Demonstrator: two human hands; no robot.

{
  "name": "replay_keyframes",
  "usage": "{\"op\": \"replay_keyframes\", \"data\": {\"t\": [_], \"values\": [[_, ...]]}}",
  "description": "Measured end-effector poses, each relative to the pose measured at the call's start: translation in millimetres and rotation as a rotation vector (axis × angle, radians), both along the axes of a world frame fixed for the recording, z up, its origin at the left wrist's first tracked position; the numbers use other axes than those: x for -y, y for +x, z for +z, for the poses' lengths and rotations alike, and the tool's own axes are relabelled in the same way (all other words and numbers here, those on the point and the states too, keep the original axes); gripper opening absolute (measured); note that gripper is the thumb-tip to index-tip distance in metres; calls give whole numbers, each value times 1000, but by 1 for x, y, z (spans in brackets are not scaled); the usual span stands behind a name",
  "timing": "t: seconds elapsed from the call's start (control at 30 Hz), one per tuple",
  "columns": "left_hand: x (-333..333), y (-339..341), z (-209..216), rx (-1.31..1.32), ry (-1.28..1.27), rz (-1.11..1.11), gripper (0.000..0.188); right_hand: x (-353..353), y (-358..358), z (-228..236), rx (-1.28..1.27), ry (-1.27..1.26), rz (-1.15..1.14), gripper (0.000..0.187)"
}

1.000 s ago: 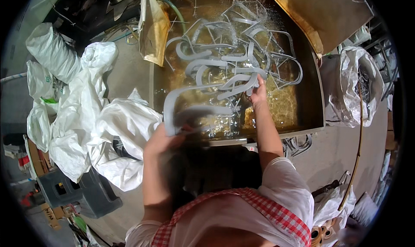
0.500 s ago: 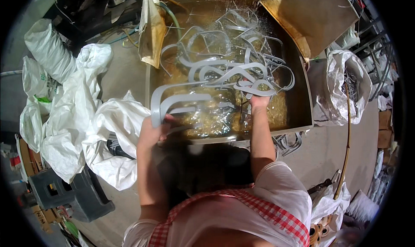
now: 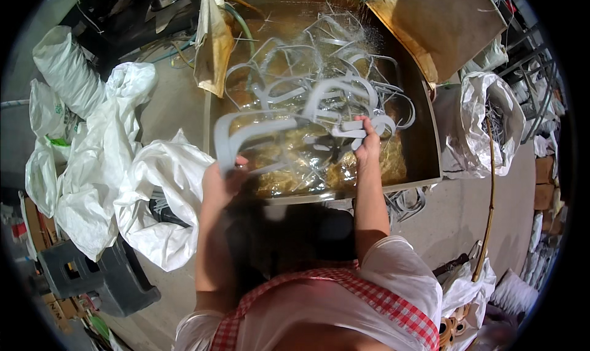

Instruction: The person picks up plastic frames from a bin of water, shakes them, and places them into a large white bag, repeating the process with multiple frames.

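Over the metal trough (image 3: 430,166) of yellowish liquid, we are lifting grey curved plastic strips (image 3: 258,130) higher than a second ago, left hand (image 3: 218,182) and right hand (image 3: 367,145) both grasping them.

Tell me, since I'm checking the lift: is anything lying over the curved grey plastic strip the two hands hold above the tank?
Nothing visible does. The left hand and right hand already grip the curved grey plastic strip, which sits on top of the tangled pile of grey strips in the metal tank.
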State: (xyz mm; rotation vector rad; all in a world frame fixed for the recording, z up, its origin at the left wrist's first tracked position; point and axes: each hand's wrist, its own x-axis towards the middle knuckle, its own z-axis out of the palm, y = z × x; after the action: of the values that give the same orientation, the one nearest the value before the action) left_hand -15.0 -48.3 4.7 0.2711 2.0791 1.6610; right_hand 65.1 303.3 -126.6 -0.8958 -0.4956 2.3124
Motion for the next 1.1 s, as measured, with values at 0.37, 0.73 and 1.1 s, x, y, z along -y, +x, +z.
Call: {"op": "replay_keyframes", "data": {"t": [0.37,0.73,1.1], "values": [[-71,12,-21,-437,-735,-448,21,58,-15,82,498,1462,712,26],[-73,7,-24,-278,-663,-218,27,96,-2,98,385,1443,699,28],[-49,28,19,-349,-214,-84,25,-92,-26,84,623,1558,483,19]]}}
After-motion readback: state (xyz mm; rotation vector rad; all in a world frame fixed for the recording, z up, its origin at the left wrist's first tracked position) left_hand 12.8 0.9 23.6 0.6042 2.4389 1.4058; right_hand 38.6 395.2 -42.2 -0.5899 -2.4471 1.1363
